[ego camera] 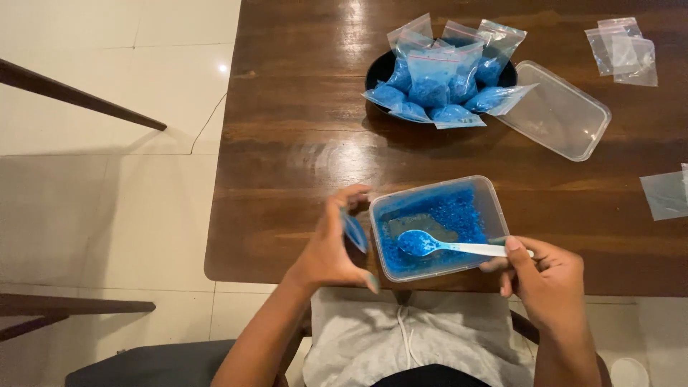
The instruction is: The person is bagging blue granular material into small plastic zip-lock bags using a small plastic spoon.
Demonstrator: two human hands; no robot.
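Low in the frame, just right of centre, the right hand (548, 276) pinched the white handle of a plastic spoon (459, 247), its bowl heaped with blue granules over a clear rectangular tub (494, 208) at the table (287, 143) edge. The left hand (333, 247), left of the tub, held a small clear bag (354, 231) between thumb and fingertips. The bag looked thin, limp and slippery, best gripped at its rim; the granules seemed light, loose and apt to spill. Filled bags (444, 89) crowded a dark bowl (378, 68) at upper centre.
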